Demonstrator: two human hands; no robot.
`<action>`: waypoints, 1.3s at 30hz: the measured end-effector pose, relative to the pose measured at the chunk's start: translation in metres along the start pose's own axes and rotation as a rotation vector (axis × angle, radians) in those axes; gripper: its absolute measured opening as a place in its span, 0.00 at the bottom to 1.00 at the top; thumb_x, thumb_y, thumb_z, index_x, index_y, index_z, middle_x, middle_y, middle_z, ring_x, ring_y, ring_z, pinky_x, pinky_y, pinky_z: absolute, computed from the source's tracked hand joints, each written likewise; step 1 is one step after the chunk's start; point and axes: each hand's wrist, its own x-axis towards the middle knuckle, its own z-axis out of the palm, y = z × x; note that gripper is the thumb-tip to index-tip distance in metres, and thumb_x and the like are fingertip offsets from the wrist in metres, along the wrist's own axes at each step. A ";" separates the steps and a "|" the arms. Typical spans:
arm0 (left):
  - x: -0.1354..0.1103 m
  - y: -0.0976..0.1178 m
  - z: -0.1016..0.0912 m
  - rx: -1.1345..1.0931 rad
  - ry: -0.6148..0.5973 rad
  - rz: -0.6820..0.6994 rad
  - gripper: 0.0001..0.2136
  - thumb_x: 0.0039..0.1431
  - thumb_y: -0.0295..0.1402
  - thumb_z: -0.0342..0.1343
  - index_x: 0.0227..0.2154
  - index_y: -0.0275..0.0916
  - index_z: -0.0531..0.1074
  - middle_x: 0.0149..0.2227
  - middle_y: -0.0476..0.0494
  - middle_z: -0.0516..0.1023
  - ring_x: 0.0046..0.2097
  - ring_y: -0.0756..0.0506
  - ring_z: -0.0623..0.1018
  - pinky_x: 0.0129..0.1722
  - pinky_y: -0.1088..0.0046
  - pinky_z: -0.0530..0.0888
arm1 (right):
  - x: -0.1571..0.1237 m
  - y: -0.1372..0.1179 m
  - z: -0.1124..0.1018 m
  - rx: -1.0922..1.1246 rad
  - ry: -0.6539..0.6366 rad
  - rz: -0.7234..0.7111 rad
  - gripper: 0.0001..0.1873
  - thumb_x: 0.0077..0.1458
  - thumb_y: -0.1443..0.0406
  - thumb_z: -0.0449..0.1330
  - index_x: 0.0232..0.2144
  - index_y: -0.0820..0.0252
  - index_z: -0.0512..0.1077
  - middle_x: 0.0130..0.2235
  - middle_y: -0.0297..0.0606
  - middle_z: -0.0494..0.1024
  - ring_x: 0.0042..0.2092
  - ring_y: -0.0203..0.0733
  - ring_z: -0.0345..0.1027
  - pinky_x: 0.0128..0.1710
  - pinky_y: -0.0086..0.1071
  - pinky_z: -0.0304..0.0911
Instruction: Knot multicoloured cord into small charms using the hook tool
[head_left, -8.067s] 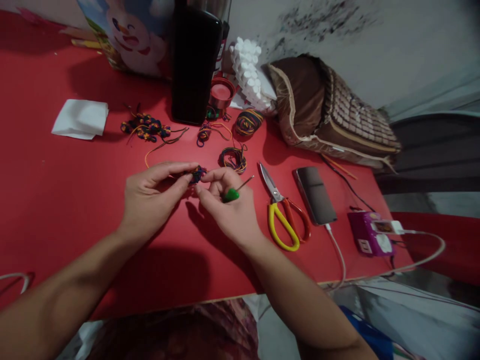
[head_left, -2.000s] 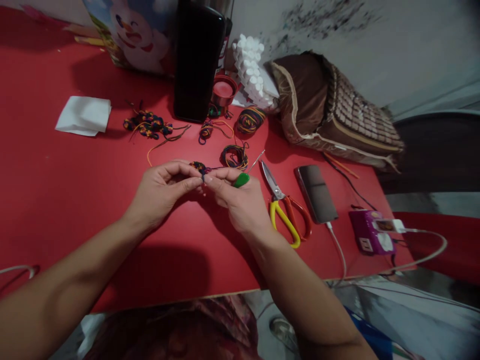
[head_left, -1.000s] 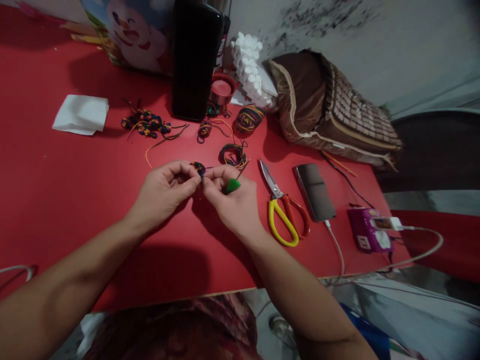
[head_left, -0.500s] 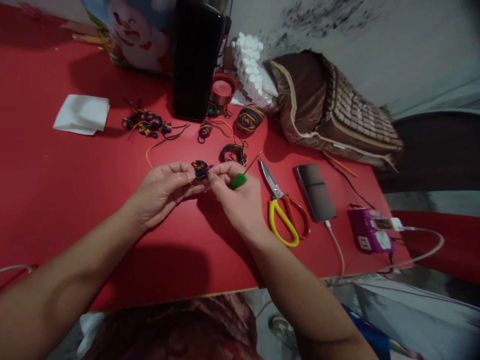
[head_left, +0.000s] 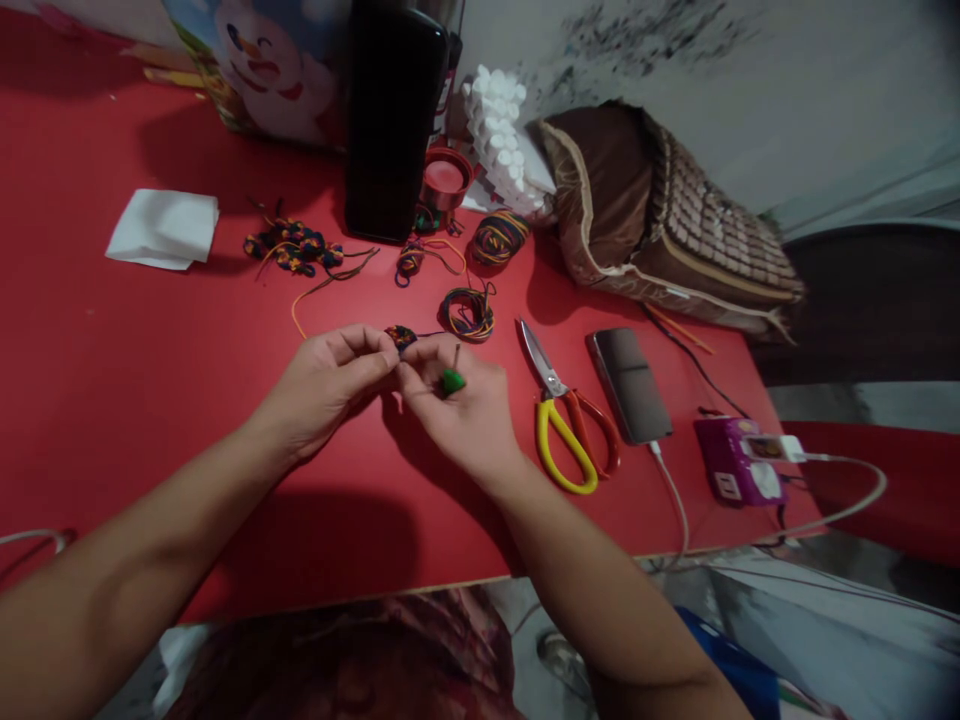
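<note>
My left hand [head_left: 322,385] pinches a small knotted piece of multicoloured cord [head_left: 400,337] just above the red table [head_left: 150,340]. My right hand [head_left: 457,405] meets it from the right, fingers closed round a green-handled metal hook [head_left: 451,378] whose shaft points up and away. Its fingertips also touch the cord piece. A thin cord strand runs from the piece toward a coil of the same cord [head_left: 466,312] lying just behind my right hand.
Yellow-and-red scissors [head_left: 566,425] lie right of my hand, then a phone [head_left: 626,385] on a cable and a purple power strip [head_left: 739,470]. Behind: more cord bundles [head_left: 294,248], a white tissue [head_left: 165,228], a black container [head_left: 390,120], a red lid [head_left: 444,180], a brown cushion [head_left: 660,220].
My right hand has turned, so the hook's shaft now points more upright instead of slanting right. The cord piece sits slightly lower between my fingertips. Nothing else has moved.
</note>
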 end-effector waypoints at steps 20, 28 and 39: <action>-0.005 -0.005 0.005 0.240 0.212 0.311 0.04 0.58 0.29 0.70 0.36 0.43 0.86 0.38 0.47 0.88 0.39 0.49 0.84 0.43 0.74 0.80 | -0.001 -0.010 -0.012 0.198 0.025 0.109 0.03 0.59 0.65 0.67 0.33 0.58 0.80 0.22 0.27 0.71 0.25 0.32 0.63 0.28 0.28 0.61; -0.006 -0.004 0.006 0.323 0.279 0.335 0.04 0.58 0.29 0.70 0.36 0.42 0.87 0.37 0.46 0.88 0.36 0.49 0.84 0.41 0.73 0.81 | -0.001 -0.019 -0.015 0.270 -0.007 0.121 0.04 0.57 0.67 0.67 0.29 0.58 0.79 0.22 0.29 0.75 0.24 0.32 0.63 0.25 0.29 0.61; -0.008 -0.004 0.006 0.511 0.208 0.382 0.06 0.59 0.28 0.67 0.37 0.43 0.87 0.37 0.45 0.89 0.36 0.47 0.85 0.40 0.71 0.81 | 0.001 -0.010 -0.016 0.444 0.069 0.137 0.01 0.55 0.65 0.71 0.31 0.57 0.83 0.21 0.27 0.72 0.22 0.30 0.60 0.26 0.30 0.61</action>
